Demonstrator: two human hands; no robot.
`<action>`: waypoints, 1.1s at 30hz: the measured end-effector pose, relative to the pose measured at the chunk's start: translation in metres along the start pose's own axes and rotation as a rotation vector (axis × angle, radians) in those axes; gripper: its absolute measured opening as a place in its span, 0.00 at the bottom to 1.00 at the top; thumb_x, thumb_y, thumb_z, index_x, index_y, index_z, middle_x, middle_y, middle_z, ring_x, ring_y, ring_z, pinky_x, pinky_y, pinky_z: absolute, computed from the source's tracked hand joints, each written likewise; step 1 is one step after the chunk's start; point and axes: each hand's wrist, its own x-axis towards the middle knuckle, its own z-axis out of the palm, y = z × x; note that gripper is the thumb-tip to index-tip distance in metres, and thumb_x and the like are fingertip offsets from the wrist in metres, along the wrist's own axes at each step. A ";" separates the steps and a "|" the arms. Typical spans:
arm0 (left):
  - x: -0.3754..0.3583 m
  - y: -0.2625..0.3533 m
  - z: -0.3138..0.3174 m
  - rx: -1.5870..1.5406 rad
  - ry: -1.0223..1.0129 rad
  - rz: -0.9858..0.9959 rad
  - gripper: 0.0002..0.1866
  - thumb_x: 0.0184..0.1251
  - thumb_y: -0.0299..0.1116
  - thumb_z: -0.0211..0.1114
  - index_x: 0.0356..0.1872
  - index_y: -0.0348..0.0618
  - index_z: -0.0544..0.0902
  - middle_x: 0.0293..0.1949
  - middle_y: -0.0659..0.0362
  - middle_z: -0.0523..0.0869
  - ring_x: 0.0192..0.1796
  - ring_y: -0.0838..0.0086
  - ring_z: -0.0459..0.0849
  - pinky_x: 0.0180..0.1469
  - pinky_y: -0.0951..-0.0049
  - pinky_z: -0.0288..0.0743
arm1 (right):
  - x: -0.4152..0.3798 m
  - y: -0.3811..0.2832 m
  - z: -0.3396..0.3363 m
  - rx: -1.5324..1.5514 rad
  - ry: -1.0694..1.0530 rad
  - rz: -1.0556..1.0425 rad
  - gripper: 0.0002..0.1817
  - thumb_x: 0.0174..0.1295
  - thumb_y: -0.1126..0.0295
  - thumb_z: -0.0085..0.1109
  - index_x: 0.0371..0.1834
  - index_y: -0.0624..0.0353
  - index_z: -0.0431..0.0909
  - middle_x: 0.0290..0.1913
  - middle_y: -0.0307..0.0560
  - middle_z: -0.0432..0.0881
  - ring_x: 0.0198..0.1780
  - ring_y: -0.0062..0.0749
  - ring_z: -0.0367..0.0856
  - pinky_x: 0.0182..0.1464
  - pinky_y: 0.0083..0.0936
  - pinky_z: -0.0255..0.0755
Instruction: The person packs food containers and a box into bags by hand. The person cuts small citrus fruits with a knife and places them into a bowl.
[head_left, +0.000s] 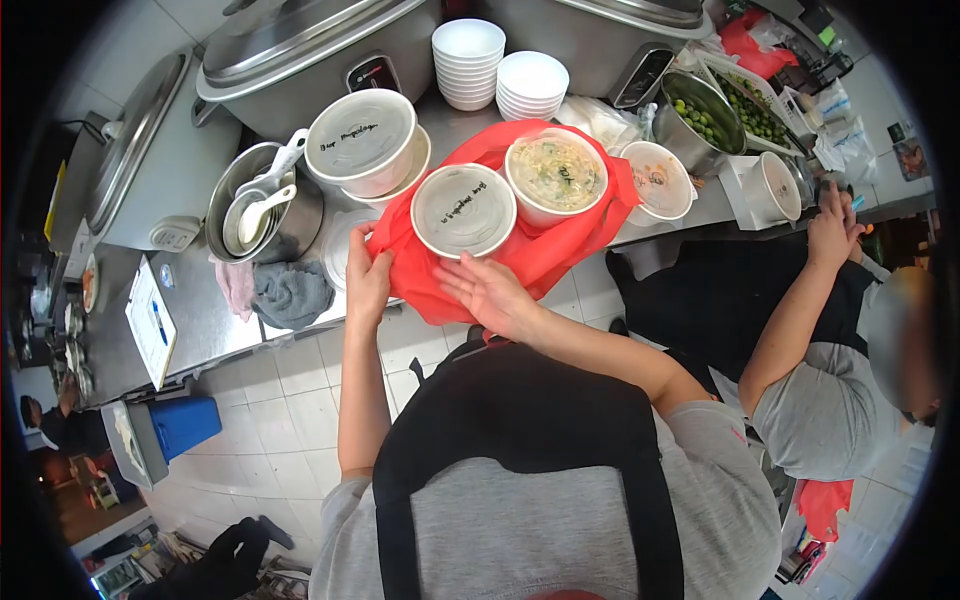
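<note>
A red bag lies spread on the counter, with two lidded tubs on it. The nearer tub has a translucent lid with black handwriting; the other tub shows yellowish food with green bits under its lid. My left hand pinches the bag's edge at the left. Palm up and fingers stretched, my right hand is at the front of the nearer tub, fingertips right by its lower side, over the red bag. A larger written-on tub stands behind my left hand.
Ladles stand in a metal pot left, near a grey cloth. Stacked white bowls sit at the back. Another tub and a pot of green produce are right. A co-worker stands close on the right.
</note>
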 end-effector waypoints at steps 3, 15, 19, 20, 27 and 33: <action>0.003 -0.013 -0.005 -0.019 0.020 0.016 0.18 0.57 0.21 0.50 0.50 0.38 0.67 0.41 0.54 0.78 0.41 0.74 0.76 0.45 0.77 0.69 | -0.042 -0.056 -0.002 -0.439 -0.120 -0.018 0.11 0.63 0.68 0.53 0.42 0.66 0.70 0.46 0.55 0.76 0.48 0.40 0.78 0.51 0.32 0.74; 0.002 -0.018 0.036 -0.103 -0.138 -0.008 0.27 0.61 0.25 0.56 0.62 0.36 0.60 0.54 0.51 0.73 0.56 0.69 0.72 0.58 0.73 0.64 | -0.065 -0.252 -0.141 -0.806 0.623 -0.649 0.17 0.60 0.73 0.46 0.49 0.74 0.68 0.37 0.54 0.79 0.22 0.34 0.79 0.18 0.22 0.74; 0.013 -0.020 0.034 -0.095 -0.166 0.001 0.25 0.61 0.22 0.52 0.62 0.36 0.62 0.52 0.53 0.75 0.55 0.71 0.73 0.57 0.74 0.65 | -0.065 -0.257 -0.144 -0.952 0.677 -0.825 0.17 0.55 0.79 0.42 0.46 0.76 0.70 0.35 0.54 0.79 0.23 0.31 0.80 0.18 0.19 0.77; 0.016 -0.023 0.031 -0.099 -0.142 0.002 0.25 0.61 0.22 0.52 0.62 0.36 0.62 0.52 0.53 0.75 0.55 0.71 0.73 0.57 0.74 0.65 | -0.073 -0.258 -0.135 -0.953 0.694 -0.864 0.17 0.54 0.80 0.42 0.46 0.76 0.71 0.35 0.54 0.79 0.23 0.31 0.80 0.17 0.19 0.77; 0.012 0.002 0.026 -0.348 -0.089 -0.136 0.21 0.62 0.21 0.49 0.58 0.34 0.67 0.49 0.54 0.77 0.51 0.74 0.75 0.54 0.76 0.67 | -0.100 -0.297 0.001 -1.491 0.172 -1.207 0.19 0.58 0.78 0.43 0.53 0.72 0.70 0.43 0.50 0.79 0.45 0.29 0.78 0.48 0.22 0.71; 0.009 0.029 0.018 -0.387 -0.111 -0.196 0.21 0.61 0.22 0.49 0.58 0.34 0.66 0.50 0.54 0.77 0.51 0.74 0.76 0.54 0.76 0.67 | 0.029 -0.234 0.126 -2.036 -0.971 -0.504 0.21 0.54 0.81 0.44 0.53 0.65 0.71 0.47 0.53 0.79 0.48 0.37 0.77 0.53 0.28 0.68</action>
